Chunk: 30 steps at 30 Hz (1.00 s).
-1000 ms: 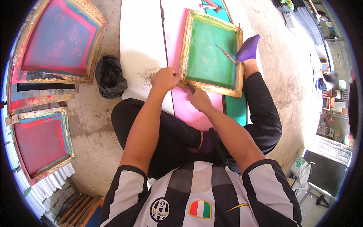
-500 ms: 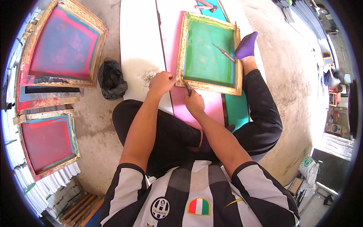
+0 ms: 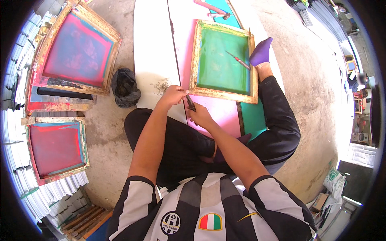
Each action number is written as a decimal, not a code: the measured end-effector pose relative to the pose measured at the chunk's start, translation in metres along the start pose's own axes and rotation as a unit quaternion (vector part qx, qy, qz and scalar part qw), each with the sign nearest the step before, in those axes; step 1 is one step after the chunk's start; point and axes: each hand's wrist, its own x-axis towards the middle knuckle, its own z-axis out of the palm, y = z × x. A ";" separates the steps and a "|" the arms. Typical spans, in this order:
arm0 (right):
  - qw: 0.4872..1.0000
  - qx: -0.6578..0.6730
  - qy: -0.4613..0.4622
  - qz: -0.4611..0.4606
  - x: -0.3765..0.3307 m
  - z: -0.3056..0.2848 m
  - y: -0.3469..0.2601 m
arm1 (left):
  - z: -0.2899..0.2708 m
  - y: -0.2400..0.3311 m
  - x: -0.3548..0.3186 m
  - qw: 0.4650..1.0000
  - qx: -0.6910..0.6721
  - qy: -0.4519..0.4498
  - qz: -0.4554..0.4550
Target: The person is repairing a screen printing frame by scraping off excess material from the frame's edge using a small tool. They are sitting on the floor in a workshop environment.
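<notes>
My right hand (image 3: 200,115) is wrapped round the handles of dark pliers (image 3: 190,103), whose jaws point up and left. Their tip meets the pinched fingers of my left hand (image 3: 175,95); anything small between those fingers cannot be made out. Just beyond both hands lies a wooden screen-printing frame (image 3: 223,97) with green mesh, its lower left corner nearest to them. A thin pointed tool with a red handle (image 3: 243,63) rests on the mesh, its tip toward the upper left. Beside my left hand is a scatter of small bent wire bits (image 3: 162,86) on the white board.
A red-handled hammer (image 3: 211,7) lies past the frame. My foot in a purple sock (image 3: 261,52) is against the frame's right side. A black plastic bag (image 3: 125,88) sits on the floor at left, near more printing frames (image 3: 114,60) leaning on stacked sheets.
The pliers and my right hand have come away from the frame's lower edge, leftward to my left hand. The pliers' tip is now at my left fingers. The whole view has shifted slightly.
</notes>
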 end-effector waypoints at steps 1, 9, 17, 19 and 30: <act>0.996 0.071 -0.040 0.025 0.001 0.000 -0.003 | -0.001 0.000 -0.001 1.000 -0.002 0.006 -0.014; 0.947 0.251 -0.036 0.195 -0.008 -0.031 -0.028 | -0.018 0.001 0.001 0.922 0.310 0.214 -0.086; 0.972 0.114 0.010 0.206 0.015 -0.036 -0.019 | -0.005 -0.004 0.010 0.953 0.257 0.160 0.030; 0.977 0.077 0.017 0.196 0.019 -0.038 -0.022 | 0.005 -0.004 0.011 0.954 0.255 0.136 0.079; 0.969 -0.044 -0.003 0.243 0.034 -0.047 -0.053 | 0.012 0.005 0.010 0.949 0.293 0.094 0.073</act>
